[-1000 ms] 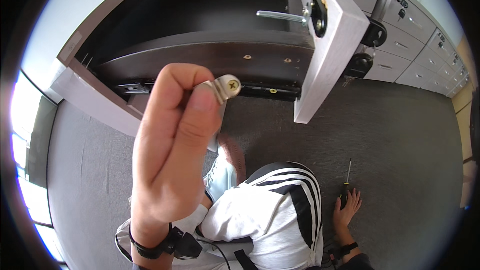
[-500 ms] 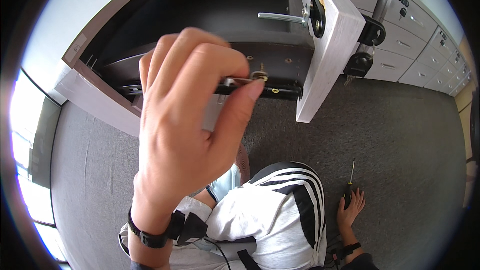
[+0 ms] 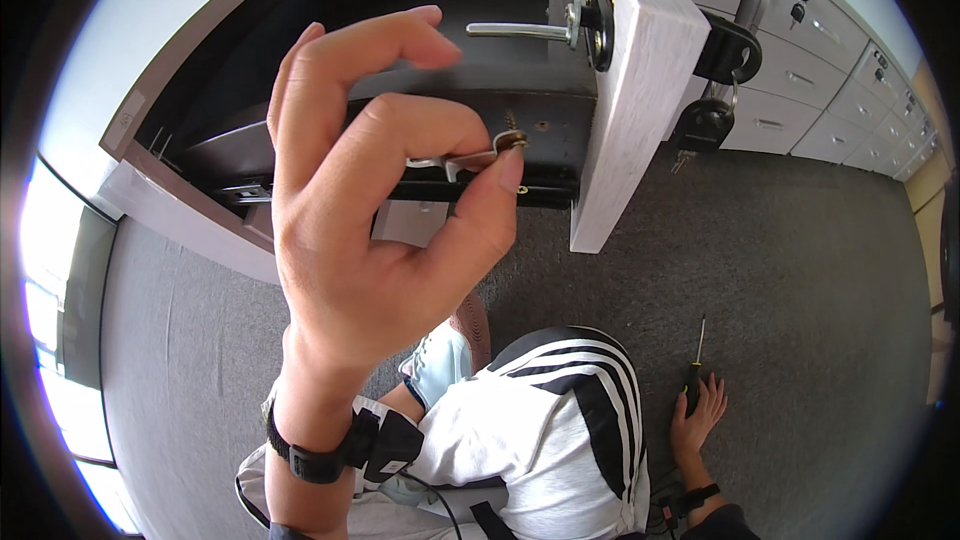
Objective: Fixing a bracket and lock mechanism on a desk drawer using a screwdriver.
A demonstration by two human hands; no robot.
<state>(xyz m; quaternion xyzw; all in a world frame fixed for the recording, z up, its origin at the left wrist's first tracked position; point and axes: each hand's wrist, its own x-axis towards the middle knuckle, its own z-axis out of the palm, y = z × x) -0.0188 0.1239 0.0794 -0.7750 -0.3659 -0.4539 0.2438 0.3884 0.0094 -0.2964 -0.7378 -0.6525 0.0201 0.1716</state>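
Note:
My left hand (image 3: 350, 230) is raised before the pulled-out drawer, its thumb and forefinger pinching a small metal bracket (image 3: 472, 159). A brass-coloured screw (image 3: 511, 124) sticks up at the bracket's end, near the thumb tip. The other fingers are lifted off the bracket, and part of it is hidden by the forefinger. On the grey floor at the right, my right hand (image 3: 697, 427) lies flat with fingers spread. A screwdriver (image 3: 693, 376) with a dark handle rests between its thumb and forefinger, shaft pointing away. The fingers do not wrap around the handle.
The drawer's pale front panel (image 3: 630, 100) carries a lock with a metal rod (image 3: 515, 31) reaching inward. Black-headed keys (image 3: 702, 126) hang from its outer face. A black slide rail (image 3: 550, 194) runs along the drawer side. Grey cabinets (image 3: 800, 80) line the right.
My left hand's outer fingers have uncurled and lifted, while thumb and forefinger keep hold of the bracket. The view has shifted slightly. My right hand stays beside the screwdriver.

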